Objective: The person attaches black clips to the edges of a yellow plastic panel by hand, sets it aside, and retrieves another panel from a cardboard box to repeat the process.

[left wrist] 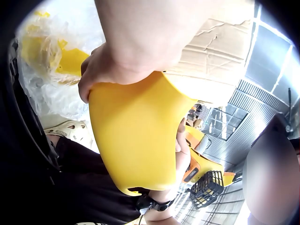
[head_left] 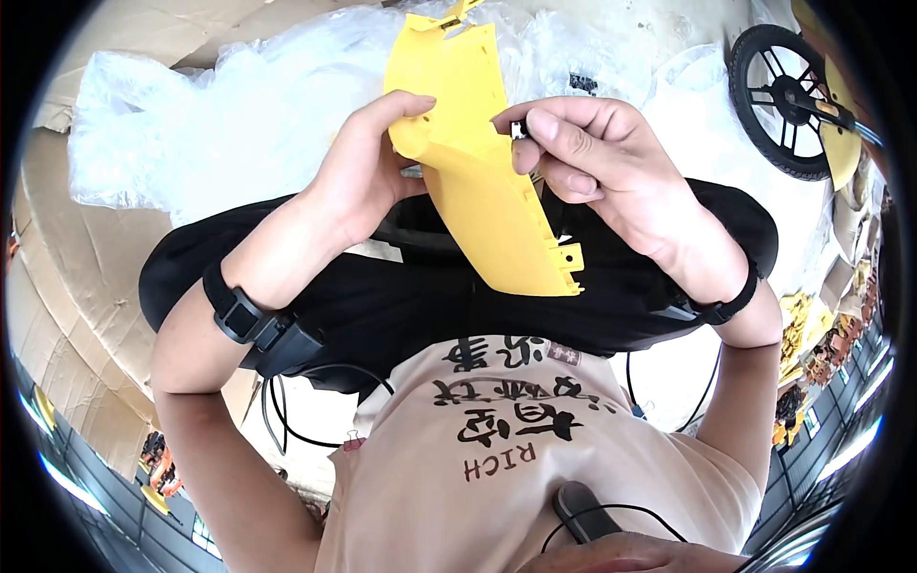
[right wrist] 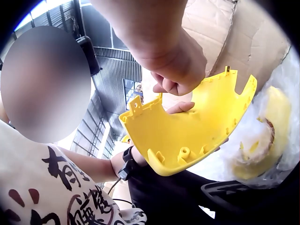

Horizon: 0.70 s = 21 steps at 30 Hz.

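Observation:
A curved yellow plastic cover [head_left: 468, 191] is held up over the person's lap. The left hand [head_left: 361, 170] grips it by one long side, thumb on the outer face. At the opposite edge, the right hand [head_left: 616, 158] pinches a small dark clip-like piece [head_left: 519, 130] between thumb and forefinger, fingertips right at the rim. In the right wrist view, the inside of the cover shows a round screw post [right wrist: 184, 153] and tabs along its edges; the right fingers hide the small piece there. The left wrist view shows the smooth outer face.
Clear plastic wrap [head_left: 258, 115] lies in front of the lap, over cardboard [head_left: 76, 277]. A black spoked wheel [head_left: 783, 100] stands at the far right. Wrapped yellow parts [right wrist: 276, 126] lie beside the knees. Behind the person is a yellow vehicle with a black basket [left wrist: 207, 189].

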Motion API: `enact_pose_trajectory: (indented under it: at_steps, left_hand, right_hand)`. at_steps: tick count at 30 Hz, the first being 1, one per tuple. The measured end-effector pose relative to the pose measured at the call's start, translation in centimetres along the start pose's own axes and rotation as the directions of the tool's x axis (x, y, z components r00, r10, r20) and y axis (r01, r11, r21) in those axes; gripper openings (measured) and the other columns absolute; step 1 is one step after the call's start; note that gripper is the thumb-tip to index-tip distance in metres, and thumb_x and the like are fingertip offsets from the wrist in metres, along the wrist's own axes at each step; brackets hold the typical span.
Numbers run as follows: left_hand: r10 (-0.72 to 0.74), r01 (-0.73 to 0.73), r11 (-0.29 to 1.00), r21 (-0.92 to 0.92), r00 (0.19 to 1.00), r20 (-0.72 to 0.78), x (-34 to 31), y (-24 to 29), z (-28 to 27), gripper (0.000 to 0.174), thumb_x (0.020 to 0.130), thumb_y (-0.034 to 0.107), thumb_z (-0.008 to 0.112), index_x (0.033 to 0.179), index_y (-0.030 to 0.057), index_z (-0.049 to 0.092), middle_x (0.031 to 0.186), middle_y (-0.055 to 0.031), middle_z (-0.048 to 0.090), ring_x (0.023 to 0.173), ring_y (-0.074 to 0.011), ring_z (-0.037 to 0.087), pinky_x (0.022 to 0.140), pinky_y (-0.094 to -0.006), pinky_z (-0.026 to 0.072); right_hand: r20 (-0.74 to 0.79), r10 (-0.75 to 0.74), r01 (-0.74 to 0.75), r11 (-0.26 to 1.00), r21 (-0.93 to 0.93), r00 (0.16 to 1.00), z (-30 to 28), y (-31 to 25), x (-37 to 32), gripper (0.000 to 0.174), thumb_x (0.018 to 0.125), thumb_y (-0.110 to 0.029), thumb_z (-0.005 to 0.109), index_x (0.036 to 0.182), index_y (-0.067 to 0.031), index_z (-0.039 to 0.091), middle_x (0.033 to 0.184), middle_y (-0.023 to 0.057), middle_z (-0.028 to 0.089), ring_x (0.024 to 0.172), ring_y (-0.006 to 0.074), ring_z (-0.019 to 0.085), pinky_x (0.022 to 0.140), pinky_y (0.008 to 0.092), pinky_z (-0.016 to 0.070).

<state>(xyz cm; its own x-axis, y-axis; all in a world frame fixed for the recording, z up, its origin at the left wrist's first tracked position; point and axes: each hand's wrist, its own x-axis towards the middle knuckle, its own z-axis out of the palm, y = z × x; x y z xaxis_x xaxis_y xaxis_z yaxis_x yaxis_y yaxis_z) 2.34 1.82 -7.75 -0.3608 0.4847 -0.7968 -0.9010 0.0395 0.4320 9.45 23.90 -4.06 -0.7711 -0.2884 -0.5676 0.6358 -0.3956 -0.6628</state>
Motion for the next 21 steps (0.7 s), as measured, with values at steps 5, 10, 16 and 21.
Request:
enact_pose_trajectory:
  at_steps: [5, 10, 16, 21]
  left_hand:
    - [-0.025, 0.025, 1.0, 0.014, 1.0, 0.007, -0.17, -0.06, 0.22, 0.051, 0.091, 0.039, 0.053, 0.128, 0.0046, 0.053, 0.121, -0.0098, 0.059, 0.115, -0.0208, 0.053, 0.095, -0.0443, 0.0396]
    - [-0.036, 0.036, 0.999, 0.023, 0.999, 0.005, -0.56, 0.12, 0.62, 0.049, 0.091, 0.037, 0.051, 0.128, 0.0038, 0.053, 0.121, -0.0098, 0.059, 0.114, -0.0205, 0.054, 0.094, -0.0442, 0.0402]
    - [-0.053, 0.053, 0.998, 0.034, 0.999, 0.002, -0.72, 0.05, 0.84, 0.047, 0.091, 0.035, 0.05, 0.126, 0.0032, 0.054, 0.12, -0.01, 0.06, 0.113, -0.0205, 0.054, 0.094, -0.0448, 0.0403]
    - [-0.051, 0.051, 0.998, 0.042, 0.999, 0.008, -0.69, 0.04, 0.84, 0.047, 0.091, 0.035, 0.05, 0.126, 0.0028, 0.054, 0.12, -0.0102, 0.06, 0.112, -0.0206, 0.054, 0.094, -0.0453, 0.0401]
  right_hand:
    - [0.007, -0.039, 0.04, 0.982, -0.187, 0.999, -0.7, 0.25, -0.06, 0.027, 0.098, -0.027, 0.063, 0.104, -0.0007, 0.069, 0.081, -0.0008, 0.063, 0.064, 0.0022, 0.043, 0.056, 0.0184, 0.0359]
    - [0.055, -0.155, 0.165, 0.942, -0.291, 0.986, -0.12, 0.15, -0.13, 0.026, 0.099, -0.025, 0.063, 0.101, 0.001, 0.067, 0.085, -0.0014, 0.064, 0.077, 0.0021, 0.053, 0.068, 0.0199, 0.0433]
    - [0.093, -0.151, 0.172, 0.941, -0.291, 0.984, 0.23, 0.31, -0.11, 0.026, 0.1, -0.023, 0.061, 0.105, 0.0023, 0.066, 0.091, -0.0001, 0.066, 0.084, 0.0032, 0.057, 0.075, 0.0207, 0.0472]
    - [0.104, -0.161, 0.183, 0.946, -0.267, 0.982, 0.25, 0.51, -0.07, 0.025, 0.1, -0.021, 0.06, 0.107, 0.003, 0.066, 0.092, 0.0008, 0.067, 0.085, 0.0038, 0.058, 0.076, 0.0209, 0.048]
